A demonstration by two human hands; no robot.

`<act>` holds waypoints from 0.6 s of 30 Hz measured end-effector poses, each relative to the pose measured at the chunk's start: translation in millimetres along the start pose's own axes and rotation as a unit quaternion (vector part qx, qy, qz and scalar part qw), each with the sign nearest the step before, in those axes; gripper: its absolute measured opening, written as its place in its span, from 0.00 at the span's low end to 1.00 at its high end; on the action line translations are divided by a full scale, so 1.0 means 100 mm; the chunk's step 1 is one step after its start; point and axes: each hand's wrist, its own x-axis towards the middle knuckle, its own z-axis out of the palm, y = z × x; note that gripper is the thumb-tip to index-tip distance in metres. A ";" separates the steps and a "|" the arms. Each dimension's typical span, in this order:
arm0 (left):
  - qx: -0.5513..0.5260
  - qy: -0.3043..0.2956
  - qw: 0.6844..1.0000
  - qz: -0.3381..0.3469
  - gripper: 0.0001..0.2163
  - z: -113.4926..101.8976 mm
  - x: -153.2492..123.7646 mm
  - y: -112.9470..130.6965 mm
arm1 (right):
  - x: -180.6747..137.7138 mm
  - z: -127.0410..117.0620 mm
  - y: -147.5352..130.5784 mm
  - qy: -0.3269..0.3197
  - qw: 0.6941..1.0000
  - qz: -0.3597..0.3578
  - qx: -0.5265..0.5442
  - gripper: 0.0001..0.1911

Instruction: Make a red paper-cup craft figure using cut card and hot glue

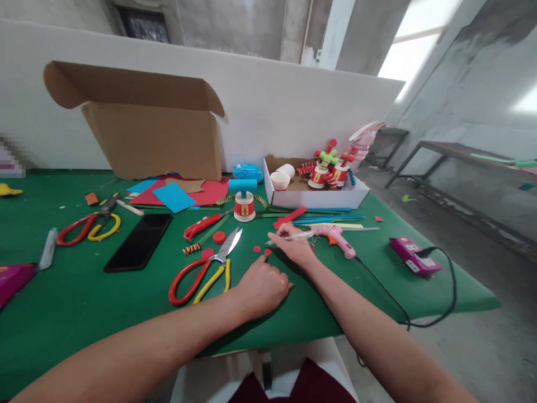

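I see big scissors at ten o'clock from the left hand, a cup toy (it has zigzag arms) at eleven, and a pink glue gun at three from the right hand. The left fingers curl, one pressing a small red circle at twelve; the right ones pinch a clear pen.

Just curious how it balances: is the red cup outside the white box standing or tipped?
Standing, but upside down: the cup has its wide rim on the table, narrower end up beneath the blue tube.
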 end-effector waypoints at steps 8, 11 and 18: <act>-0.007 0.007 1.000 0.002 0.16 0.00 -0.01 0.00 | 0.01 0.00 0.02 -0.001 1.000 0.022 0.003 0.10; -0.012 0.009 1.000 0.000 0.16 0.00 -0.01 0.00 | 0.01 -0.01 0.01 -0.002 1.000 0.025 -0.002 0.08; -0.017 -0.002 1.000 -0.006 0.16 -0.01 -0.01 0.00 | -0.01 -0.02 -0.04 -0.010 1.000 0.004 0.002 0.15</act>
